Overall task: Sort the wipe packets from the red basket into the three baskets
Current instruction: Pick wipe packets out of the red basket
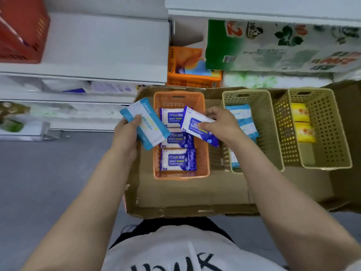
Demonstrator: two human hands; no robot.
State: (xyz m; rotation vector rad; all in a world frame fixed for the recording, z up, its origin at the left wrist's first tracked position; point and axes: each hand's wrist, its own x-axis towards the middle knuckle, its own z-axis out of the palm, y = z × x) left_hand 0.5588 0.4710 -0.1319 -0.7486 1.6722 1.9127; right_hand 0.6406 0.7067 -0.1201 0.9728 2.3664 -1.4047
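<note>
Left hand (127, 132) gripping light-blue packet (144, 124), right hand (220, 124) pinching alcohol packet (199, 127) (over orange basket (203, 98))

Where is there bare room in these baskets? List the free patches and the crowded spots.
Free: the near end of the right beige basket, below the yellow packets. Bare cardboard lies between the orange basket and the box's near wall. Crowded: the orange basket, filled with dark blue packets, with both hands above.

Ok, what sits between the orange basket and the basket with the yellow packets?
In the head view, a beige basket of light-blue wipe packets stands between the orange basket and the basket holding yellow packets.
</note>
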